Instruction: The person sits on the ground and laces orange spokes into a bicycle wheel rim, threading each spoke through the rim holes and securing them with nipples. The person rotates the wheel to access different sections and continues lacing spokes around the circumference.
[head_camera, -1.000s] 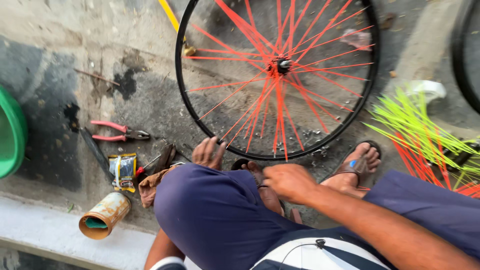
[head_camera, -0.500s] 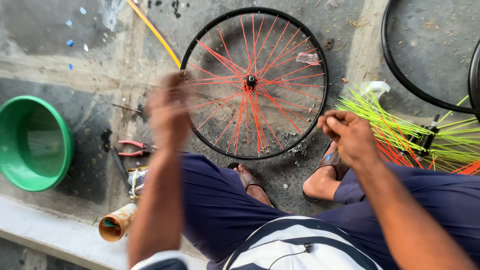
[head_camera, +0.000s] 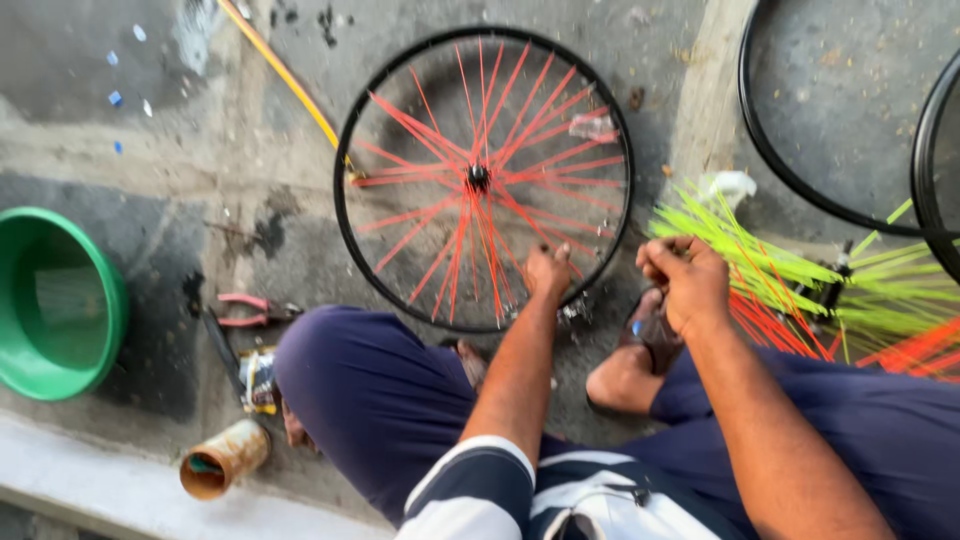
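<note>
Left hand (head_camera: 547, 272): fingers curled in tight, clenched at the lower rim of the wheel (head_camera: 484, 180), about 5 o'clock on the rim. Knuckles face the camera, so I can't tell what, if anything, sits inside the fist. It overlaps the red spokes (head_camera: 440, 215) there; looks like touching the rim, but blur hides the contact.

Right hand (head_camera: 688, 282): fingers bunched shut, thumb pressed against fingertips at the top of the hand. Pinching something small, too blurred to identify. Hand is clear of the rim, just off its 4 o'clock edge, above the sandalled foot (head_camera: 640, 355).

Wheel lies flat on the concrete floor (head_camera: 180, 150), centre frame at 12 o'clock from the person's knees. Black rim, red spokes to a dark hub, small clear scrap caught in the spokes at 2 o'clock.

Containers:
- green basin (head_camera: 55, 300), at 9 o'clock, open side up; inside only a pale reflection shows, contents unclear.
- rusty can (head_camera: 222, 460), at 7 o'clock, on its side, mouth toward the camera; something greenish inside, can't resolve it.

Rest:
- red-handled pliers (head_camera: 250, 310) between basin and left knee, small yellow packet (head_camera: 260, 380) just below them.
- yellow rod (head_camera: 285, 75) runs from 11 o'clock down to the rim.
- loose bundle of green spokes (head_camera: 760, 250) with more red ones, at 3 o'clock, just beside the right hand.
- bare black rims (head_camera: 770, 150) at 1–2 o'clock.
</note>
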